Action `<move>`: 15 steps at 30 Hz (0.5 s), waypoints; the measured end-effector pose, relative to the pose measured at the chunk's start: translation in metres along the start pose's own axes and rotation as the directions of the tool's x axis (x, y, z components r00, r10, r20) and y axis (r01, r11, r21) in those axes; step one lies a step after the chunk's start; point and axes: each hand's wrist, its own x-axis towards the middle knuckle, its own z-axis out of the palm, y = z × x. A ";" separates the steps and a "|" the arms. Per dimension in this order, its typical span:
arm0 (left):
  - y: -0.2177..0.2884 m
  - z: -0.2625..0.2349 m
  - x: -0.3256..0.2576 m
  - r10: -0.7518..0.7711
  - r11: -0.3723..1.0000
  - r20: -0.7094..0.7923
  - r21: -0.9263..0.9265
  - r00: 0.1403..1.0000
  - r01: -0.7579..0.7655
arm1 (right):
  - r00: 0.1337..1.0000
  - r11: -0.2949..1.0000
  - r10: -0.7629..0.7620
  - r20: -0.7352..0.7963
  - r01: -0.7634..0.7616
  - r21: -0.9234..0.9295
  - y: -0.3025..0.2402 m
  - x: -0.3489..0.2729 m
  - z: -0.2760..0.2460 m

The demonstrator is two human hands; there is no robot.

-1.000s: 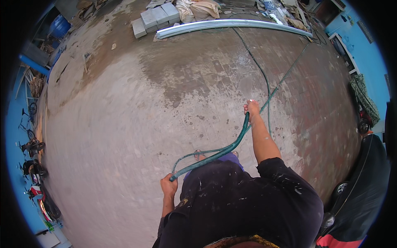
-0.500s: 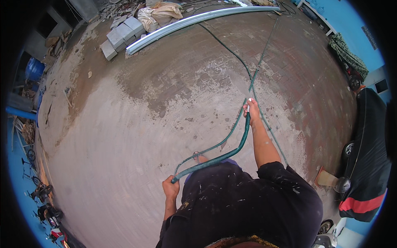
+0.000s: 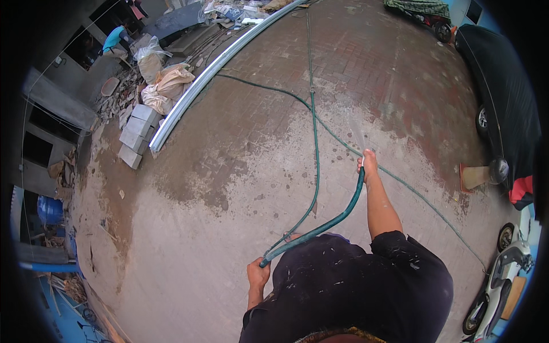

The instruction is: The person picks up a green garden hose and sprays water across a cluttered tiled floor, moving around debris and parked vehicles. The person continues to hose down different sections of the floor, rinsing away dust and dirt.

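Observation:
A green garden hose (image 3: 327, 225) runs in a curve between my two hands in front of my body. My right hand (image 3: 368, 162), stretched forward, is closed around its front end, where a short white tip shows. Water (image 3: 357, 132) sprays from that end onto the paving ahead. My left hand (image 3: 258, 273), low at my left side, grips the hose where it bends back. From there the hose runs away over the ground and crosses another green length. The pavement (image 3: 189, 274) is pale and dry near me, dark and wet farther off.
Long metal profiles (image 3: 214, 71) lie at the far left beside grey blocks (image 3: 139, 132), sacks (image 3: 166, 88) and rubble. A person in a blue top (image 3: 116, 39) bends over beyond them. At right stand a black-covered car (image 3: 497, 86), a weighted post base (image 3: 474, 177) and a motorbike (image 3: 503, 274).
The view has swung to the right, so the surroundings sit differently and the person at far left has come into view. Both hands keep hold of the hose; water spray now shows at its tip.

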 end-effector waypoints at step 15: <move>0.021 0.048 -0.067 0.169 0.980 -0.043 0.116 0.985 -0.163 | 0.956 0.952 -0.108 0.271 0.178 -0.250 0.000 -0.033 -0.059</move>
